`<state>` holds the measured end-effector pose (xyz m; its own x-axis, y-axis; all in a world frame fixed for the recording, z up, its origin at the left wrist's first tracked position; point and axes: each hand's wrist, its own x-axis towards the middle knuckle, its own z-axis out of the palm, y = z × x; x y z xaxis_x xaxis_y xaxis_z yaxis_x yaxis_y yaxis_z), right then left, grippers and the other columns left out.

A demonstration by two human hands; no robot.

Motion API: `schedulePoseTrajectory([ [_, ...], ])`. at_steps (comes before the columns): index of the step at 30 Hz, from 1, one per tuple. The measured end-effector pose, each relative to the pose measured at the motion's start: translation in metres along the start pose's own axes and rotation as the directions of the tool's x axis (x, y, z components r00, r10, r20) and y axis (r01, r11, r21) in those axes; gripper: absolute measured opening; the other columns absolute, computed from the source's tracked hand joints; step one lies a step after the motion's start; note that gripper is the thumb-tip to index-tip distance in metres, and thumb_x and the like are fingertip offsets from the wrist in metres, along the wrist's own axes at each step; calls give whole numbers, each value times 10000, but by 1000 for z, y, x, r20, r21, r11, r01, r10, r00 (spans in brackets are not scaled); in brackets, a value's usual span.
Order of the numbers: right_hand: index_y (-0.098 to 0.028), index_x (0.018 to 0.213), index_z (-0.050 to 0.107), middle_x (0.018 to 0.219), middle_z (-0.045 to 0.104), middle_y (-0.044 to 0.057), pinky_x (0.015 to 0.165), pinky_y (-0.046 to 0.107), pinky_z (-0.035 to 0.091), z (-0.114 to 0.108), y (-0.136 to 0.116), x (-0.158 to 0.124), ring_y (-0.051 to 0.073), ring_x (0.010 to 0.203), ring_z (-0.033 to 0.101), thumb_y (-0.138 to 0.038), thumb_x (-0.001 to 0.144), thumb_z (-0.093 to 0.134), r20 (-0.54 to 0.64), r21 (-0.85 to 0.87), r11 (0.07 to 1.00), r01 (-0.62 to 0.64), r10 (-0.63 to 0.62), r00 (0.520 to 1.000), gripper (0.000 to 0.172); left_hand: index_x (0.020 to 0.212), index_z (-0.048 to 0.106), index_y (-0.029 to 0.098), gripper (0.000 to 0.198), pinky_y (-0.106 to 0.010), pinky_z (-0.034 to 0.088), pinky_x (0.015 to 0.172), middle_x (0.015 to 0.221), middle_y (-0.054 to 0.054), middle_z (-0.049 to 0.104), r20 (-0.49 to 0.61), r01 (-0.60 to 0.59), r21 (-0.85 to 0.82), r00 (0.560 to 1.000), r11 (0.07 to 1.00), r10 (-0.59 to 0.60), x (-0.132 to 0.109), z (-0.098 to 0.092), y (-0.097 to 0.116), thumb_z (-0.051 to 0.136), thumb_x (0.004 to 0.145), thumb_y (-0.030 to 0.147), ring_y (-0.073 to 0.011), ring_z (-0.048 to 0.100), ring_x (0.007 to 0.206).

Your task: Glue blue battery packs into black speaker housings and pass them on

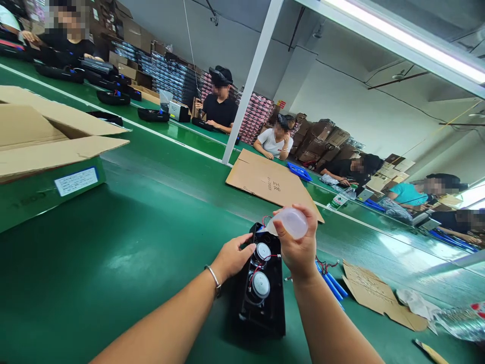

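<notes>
A black speaker housing lies lengthwise on the green bench before me, with two round silver speaker drivers and thin red and black wires inside. My left hand grips its left wall near the far end, thumb over the edge. Above that far end, my right hand is wrapped round a translucent white squeeze bottle, tilted so that its nozzle points down to the left into the housing. Something blue shows near the nozzle, partly hidden. Blue cylindrical batteries with wires lie just right of my right forearm.
An open cardboard box stands at the left. A flat cardboard sheet lies ahead by a white post. Torn cardboard, a plastic bottle and a cutter-like tool lie right. Several co-workers sit across the bench.
</notes>
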<state>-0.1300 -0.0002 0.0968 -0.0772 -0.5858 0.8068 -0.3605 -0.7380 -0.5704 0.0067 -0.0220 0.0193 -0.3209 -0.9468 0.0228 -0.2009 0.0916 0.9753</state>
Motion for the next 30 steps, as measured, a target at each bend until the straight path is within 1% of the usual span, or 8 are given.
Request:
schedulePoseTrajectory([
  [3,-207,1152,340,993,539,69,797,279,518,-1,-1,0,121,883,597,-231,775,632,11,2,1000,6,-6,1000,477,1276,509,127,514,-241,382,1005,1240,-23,536,1,4,-11,1000,1000,-4,1,1,-1,503,805,331,-151,514,1120],
  [10,-200,1144,341,1020,516,76,799,286,521,1,-1,0,124,894,599,-232,767,640,0,4,1000,12,-12,1000,482,1281,505,118,530,-245,383,1010,1258,-39,521,3,-14,-23,1000,1000,14,3,0,-5,503,802,345,-161,507,1132],
  [15,-198,1148,344,1030,514,81,809,294,520,1,-1,-1,124,900,597,-222,764,643,-3,0,1000,14,-14,1000,487,1289,499,116,541,-256,393,1001,1255,-47,523,1,-11,-32,1000,999,11,4,1,-8,504,802,354,-171,526,1100],
  [21,-199,1145,348,984,536,62,788,269,524,0,-3,-3,115,887,597,-195,765,637,8,10,999,41,-41,999,478,1289,499,105,543,-265,381,1016,1284,-67,498,-4,-7,-22,1000,1000,7,3,1,-9,506,803,348,-191,485,1168],
  [26,-212,1148,357,968,542,46,779,243,520,0,-6,-3,103,878,600,-159,766,631,6,49,997,51,-52,999,473,1287,501,104,541,-264,354,1038,1280,-62,502,-13,-6,12,1000,1000,7,2,0,-5,500,804,346,-187,473,1181],
  [30,-216,1140,363,995,522,50,798,267,516,-2,-7,-4,109,886,596,-176,760,639,-11,38,999,36,-36,999,472,1276,511,107,517,-261,373,1011,1245,-60,531,-23,27,2,999,1000,-27,0,-1,0,498,802,314,-177,509,1126],
])
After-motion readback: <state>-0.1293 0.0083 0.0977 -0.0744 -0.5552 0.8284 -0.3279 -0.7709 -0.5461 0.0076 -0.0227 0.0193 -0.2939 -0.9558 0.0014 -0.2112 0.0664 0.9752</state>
